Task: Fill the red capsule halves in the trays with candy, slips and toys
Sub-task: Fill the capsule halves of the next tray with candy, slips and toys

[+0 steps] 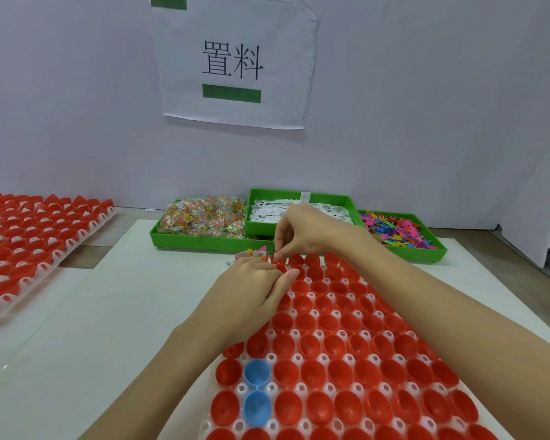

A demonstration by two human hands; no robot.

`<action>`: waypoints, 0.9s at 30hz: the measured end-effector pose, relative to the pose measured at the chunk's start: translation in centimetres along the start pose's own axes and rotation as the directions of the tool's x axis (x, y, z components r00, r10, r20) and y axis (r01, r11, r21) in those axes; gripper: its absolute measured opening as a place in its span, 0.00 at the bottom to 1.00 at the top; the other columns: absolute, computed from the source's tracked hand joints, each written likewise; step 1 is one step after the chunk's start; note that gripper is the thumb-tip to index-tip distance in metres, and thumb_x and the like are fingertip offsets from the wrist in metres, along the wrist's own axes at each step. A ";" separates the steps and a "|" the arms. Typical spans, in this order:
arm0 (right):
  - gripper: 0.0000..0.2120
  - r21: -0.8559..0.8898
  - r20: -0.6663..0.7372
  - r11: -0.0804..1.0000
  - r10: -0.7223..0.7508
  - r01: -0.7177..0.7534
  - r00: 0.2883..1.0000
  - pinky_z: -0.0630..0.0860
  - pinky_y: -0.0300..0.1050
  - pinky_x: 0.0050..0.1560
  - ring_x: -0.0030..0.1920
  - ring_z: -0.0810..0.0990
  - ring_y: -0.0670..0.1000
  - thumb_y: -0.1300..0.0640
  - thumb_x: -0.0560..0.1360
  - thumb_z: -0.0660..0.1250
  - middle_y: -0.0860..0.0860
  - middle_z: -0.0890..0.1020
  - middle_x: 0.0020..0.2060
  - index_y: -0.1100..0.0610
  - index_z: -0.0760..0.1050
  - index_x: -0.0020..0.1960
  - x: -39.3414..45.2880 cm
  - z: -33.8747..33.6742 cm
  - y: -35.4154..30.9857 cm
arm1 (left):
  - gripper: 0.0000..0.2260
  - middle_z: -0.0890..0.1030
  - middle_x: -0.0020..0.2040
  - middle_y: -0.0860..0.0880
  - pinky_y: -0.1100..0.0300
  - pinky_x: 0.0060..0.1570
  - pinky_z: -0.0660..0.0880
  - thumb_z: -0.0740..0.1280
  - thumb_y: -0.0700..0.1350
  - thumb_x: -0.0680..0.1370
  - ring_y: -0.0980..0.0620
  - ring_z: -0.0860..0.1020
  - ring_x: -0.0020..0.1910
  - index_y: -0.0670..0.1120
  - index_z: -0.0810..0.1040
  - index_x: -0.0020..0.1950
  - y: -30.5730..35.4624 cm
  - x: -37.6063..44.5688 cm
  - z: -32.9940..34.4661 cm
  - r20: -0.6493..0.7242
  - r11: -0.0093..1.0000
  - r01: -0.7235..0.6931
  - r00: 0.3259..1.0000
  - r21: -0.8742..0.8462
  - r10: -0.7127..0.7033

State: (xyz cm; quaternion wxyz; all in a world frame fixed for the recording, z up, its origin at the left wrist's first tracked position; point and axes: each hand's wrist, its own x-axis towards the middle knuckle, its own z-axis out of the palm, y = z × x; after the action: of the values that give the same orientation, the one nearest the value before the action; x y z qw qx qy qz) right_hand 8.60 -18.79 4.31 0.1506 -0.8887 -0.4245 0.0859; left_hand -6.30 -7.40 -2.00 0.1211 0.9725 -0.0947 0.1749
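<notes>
A clear tray (286,381) of empty red capsule halves (340,347) lies in front of me, with two blue halves (257,373) near its left edge. My left hand (251,287) rests at the tray's far-left corner, its fingers curled round a small bunch of colourful candy and toy pieces (254,254) that peeks out beyond the knuckles. My right hand (302,233) hovers just beyond it, fingertips pinched together over the far-left capsule halves on a small piece too hidden to identify.
Three green bins stand at the back: wrapped candy (204,217), white slips (331,211) and coloured toys (397,233). A second tray of red halves (29,239) lies at the left, many holding white slips. A wall with a paper sign (235,61) closes the back.
</notes>
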 end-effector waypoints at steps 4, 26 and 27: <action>0.04 -0.036 -0.012 0.998 -0.051 0.050 0.999 0.83 0.47 0.49 0.42 0.85 0.47 0.55 0.72 0.79 0.49 0.87 0.39 0.55 0.87 0.45 -0.4 0.4 0.1 | 0.28 0.84 0.47 0.55 0.56 0.65 0.69 0.47 0.59 0.86 0.56 0.79 0.50 0.47 0.83 0.46 0.1 0.0 -0.1 0.003 1.000 -0.009 1.000 0.003 0.009; 0.10 0.423 -0.367 0.896 0.030 0.138 0.930 0.82 0.38 0.49 0.45 0.86 0.43 0.52 0.82 0.66 0.44 0.88 0.43 0.51 0.86 0.50 -10.9 -1.3 2.4 | 0.26 0.84 0.41 0.50 0.61 0.52 0.75 0.55 0.58 0.85 0.55 0.81 0.47 0.42 0.85 0.46 -1.3 -0.3 -1.4 -0.121 0.956 0.061 0.988 -0.287 -0.099; 0.10 0.439 -0.392 0.886 0.040 0.149 0.919 0.81 0.37 0.48 0.46 0.86 0.44 0.52 0.82 0.66 0.44 0.88 0.43 0.50 0.86 0.50 -12.4 -1.1 2.8 | 0.20 0.85 0.41 0.50 0.60 0.50 0.77 0.61 0.54 0.84 0.55 0.81 0.45 0.42 0.86 0.47 -1.8 -0.2 -1.6 -0.172 0.947 0.076 0.976 -0.313 -0.135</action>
State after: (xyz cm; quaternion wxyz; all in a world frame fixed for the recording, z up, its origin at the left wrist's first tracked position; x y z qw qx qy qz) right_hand 3.18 -30.34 4.72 0.4409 -0.8137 -0.3787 0.0008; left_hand -6.61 -5.20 -0.99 0.2874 0.9245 -0.0559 0.2440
